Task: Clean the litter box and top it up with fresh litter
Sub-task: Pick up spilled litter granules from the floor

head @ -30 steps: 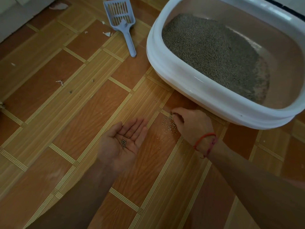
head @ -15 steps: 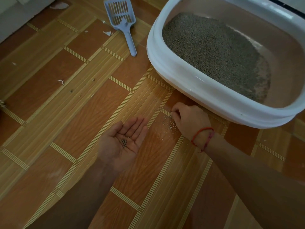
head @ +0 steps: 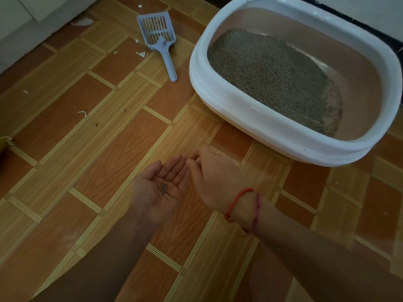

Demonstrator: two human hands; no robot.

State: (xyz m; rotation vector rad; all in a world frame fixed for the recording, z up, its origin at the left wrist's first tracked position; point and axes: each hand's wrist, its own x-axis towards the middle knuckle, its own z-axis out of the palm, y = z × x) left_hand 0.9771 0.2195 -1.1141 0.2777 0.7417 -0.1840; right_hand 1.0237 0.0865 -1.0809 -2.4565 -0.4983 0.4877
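Evidently the left hand (head: 156, 192) lies palm-up, fingers wide, to cup stray litter grains (head: 163, 188); the right hand (head: 214, 177) leans over it, its fingers' hold impossible to tell.

Dim, soft light from upper right; foreground shadowed, wide-angle edges bent, slight blur.

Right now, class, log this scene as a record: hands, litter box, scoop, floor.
Left hand: open, palm up, carrying a few grey litter granules
Right hand: back upward, fingertips above the left fingers; grasp hidden
Box: white-rimmed oval plastic litter box; grey litter heaped left, base bare right
Scoop: pale blue slotted plastic scoop, on the floor left of the box
Floor: brown wood-patterned floor, white scraps by scoop
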